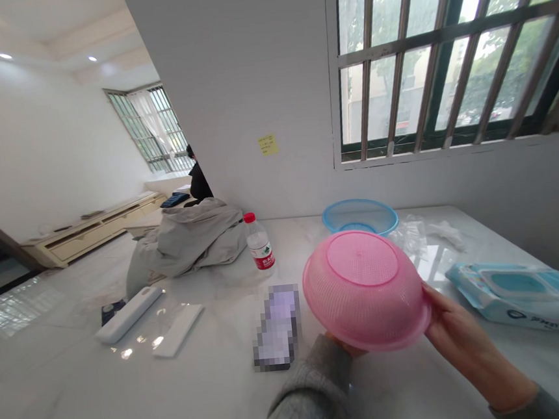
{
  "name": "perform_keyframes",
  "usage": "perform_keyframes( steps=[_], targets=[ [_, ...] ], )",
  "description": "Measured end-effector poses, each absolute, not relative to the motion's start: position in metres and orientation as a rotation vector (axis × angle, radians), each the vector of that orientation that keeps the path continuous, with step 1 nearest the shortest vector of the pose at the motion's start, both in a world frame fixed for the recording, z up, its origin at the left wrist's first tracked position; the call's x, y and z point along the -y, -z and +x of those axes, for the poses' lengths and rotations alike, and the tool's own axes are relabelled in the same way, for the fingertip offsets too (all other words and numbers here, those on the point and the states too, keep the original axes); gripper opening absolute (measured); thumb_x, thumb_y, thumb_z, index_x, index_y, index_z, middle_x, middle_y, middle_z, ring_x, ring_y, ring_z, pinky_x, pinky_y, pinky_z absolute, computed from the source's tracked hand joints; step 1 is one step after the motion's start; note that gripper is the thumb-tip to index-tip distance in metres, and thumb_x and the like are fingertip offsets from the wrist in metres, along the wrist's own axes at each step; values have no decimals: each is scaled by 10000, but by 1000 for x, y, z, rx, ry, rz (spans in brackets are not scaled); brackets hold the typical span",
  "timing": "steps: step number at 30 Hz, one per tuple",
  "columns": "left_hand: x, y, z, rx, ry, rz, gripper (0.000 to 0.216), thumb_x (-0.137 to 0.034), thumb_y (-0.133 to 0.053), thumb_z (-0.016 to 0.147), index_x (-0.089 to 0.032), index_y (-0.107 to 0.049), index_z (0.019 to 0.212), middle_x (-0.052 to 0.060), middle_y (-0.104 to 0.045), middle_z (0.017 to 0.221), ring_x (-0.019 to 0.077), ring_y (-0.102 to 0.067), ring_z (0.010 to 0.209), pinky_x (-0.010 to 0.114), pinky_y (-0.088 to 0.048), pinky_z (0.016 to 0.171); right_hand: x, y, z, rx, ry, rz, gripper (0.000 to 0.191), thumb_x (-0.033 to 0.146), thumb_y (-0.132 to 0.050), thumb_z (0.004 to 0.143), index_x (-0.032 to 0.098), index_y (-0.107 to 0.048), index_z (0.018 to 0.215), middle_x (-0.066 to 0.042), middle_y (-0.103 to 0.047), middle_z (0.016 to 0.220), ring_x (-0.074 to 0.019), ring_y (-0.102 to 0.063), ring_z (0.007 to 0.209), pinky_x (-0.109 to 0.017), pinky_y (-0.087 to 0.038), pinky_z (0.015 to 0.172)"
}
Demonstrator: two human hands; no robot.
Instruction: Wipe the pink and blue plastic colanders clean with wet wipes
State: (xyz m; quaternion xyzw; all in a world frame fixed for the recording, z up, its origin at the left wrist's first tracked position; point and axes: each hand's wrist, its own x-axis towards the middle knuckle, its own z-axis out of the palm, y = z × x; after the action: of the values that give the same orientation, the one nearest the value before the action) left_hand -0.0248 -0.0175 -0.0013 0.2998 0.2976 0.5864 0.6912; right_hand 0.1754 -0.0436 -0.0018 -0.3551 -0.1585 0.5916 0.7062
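A pink plastic strainer basket (364, 287) is held upside down above the white marble table (201, 386), its base facing me. My right hand (460, 337) grips its right rim, fingers curled under the edge. My left hand (343, 346) is almost wholly hidden beneath the basket's near rim; only a bit of it and the grey sleeve show. Behind the pink basket a blue strainer basket (360, 217) rests upright on the table.
A pack of wet wipes (526, 295) lies at the right. A water bottle (259, 242), a grey jacket (189, 240), two white remotes (129, 314), a blurred phone (277, 327) and crumpled clear plastic (423, 233) are on the table. A person sits far back by the wall.
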Motion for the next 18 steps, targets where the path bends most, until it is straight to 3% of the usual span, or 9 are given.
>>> perform_keyframes(
  steps=[3, 4, 6, 10, 14, 18],
  targets=[
    [18, -12, -22, -601, -1176, 780, 173, -356, -800, 813, -199, -826, 747, 121, -804, 859, 287, -748, 1045, 400, -574, 989, 43, 1, 180, 350, -1303, -742, 275, 219, -768, 846, 228, -791, 1120, -40, -824, 1110, -195, -746, 1159, -247, -610, 998],
    [17, -16, -19, -563, -1161, 785, 74, -276, -845, 760, -205, -829, 747, 130, -811, 883, 304, -738, 1095, 406, -554, 1027, 43, 1, 182, 365, -1290, -731, 275, 220, -773, 843, 236, -789, 1118, -37, -821, 1121, -190, -738, 1174, -247, -600, 1015],
    [14, -21, -13, -477, -1149, 761, 104, -213, -874, 720, -212, -831, 815, 131, -824, 1009, 314, -712, 1178, 443, -503, 1115, 41, 1, 184, 404, -1257, -716, 263, 241, -777, 851, 257, -787, 1114, -31, -814, 1151, -198, -723, 1206, -287, -586, 1056],
    [6, -22, -7, -361, -1165, 525, 197, -329, -822, 804, -199, -822, 952, 95, -812, 1156, 281, -707, 1181, 441, -481, 1161, 40, 3, 182, 439, -1215, -705, 245, 312, -797, 858, 275, -789, 1099, -26, -796, 1200, -200, -701, 1226, -334, -545, 1120],
    [0, -20, -13, -302, -1173, 399, 489, -598, -784, 862, -195, -795, 1139, 104, -765, 1309, 277, -658, 1282, 410, -506, 1142, 38, 7, 180, 549, -1202, -721, 290, 398, -823, 859, 284, -777, 1122, -28, -785, 1204, -203, -706, 1180, -380, -545, 1125],
    [-3, -20, -18, -333, -1211, 418, 514, -578, -851, 806, -173, -802, 1119, 111, -780, 1268, 276, -665, 1255, 393, -523, 1116, 38, 4, 181, 629, -1133, -742, 321, 419, -845, 846, 294, -760, 1129, -22, -770, 1187, -192, -723, 1088, -367, -595, 1041]
  ],
)
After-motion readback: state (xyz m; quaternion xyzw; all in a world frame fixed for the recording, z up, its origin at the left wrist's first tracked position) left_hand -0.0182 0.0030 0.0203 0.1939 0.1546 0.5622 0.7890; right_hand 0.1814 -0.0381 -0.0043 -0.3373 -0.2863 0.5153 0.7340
